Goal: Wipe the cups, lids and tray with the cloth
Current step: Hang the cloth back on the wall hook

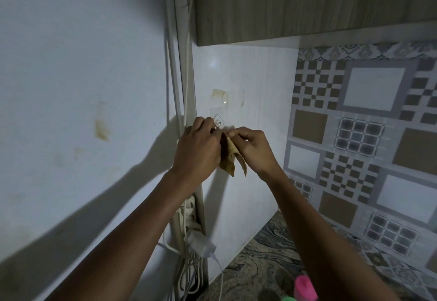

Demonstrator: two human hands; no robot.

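Observation:
A small tan cloth (230, 158) hangs between my two hands, right under a clear stick-on hook (218, 122) on the white wall panel. My left hand (197, 151) grips the cloth's upper left part, its fingertips up at the hook. My right hand (256, 149) pinches the cloth's top edge from the right. The cloth's lower corners dangle free below my hands. No cups, lids or tray show, apart from a pink lid-like thing (305, 287) and a green one (289, 298) at the bottom edge.
A wooden cabinet (307, 4) hangs overhead. Patterned tiles (366, 135) cover the wall on the right above a marbled counter (260, 265). A power strip with plugs and white cables (189, 225) runs down the corner post below my left hand.

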